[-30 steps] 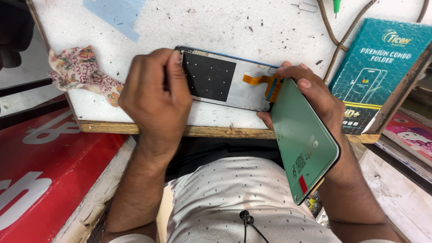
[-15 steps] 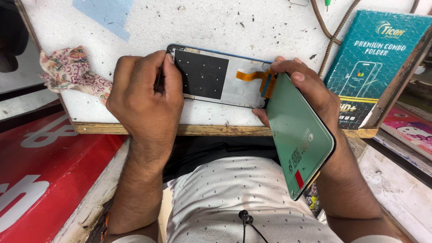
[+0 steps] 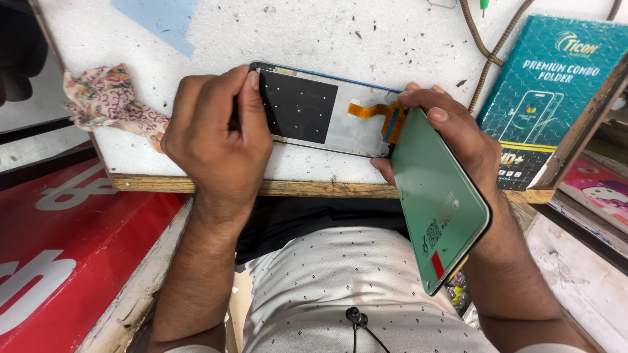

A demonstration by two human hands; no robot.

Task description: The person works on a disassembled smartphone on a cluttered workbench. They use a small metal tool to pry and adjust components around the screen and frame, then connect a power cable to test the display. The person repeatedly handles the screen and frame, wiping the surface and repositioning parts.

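Nearest us, our right hand (image 3: 458, 150) has kept its grip clenched on the green-backed screen panel (image 3: 441, 202), tilted up off the desk's (image 3: 216, 186) near edge. The phone frame (image 3: 327, 111) has barely shifted; our left hand (image 3: 219, 140) now pinches a thin tool, hardly visible, at its left end.

The left hand (image 3: 219, 140) presses the opened phone frame (image 3: 327, 111); the right hand (image 3: 451, 140) holds its green-backed screen (image 3: 438, 196) tilted.
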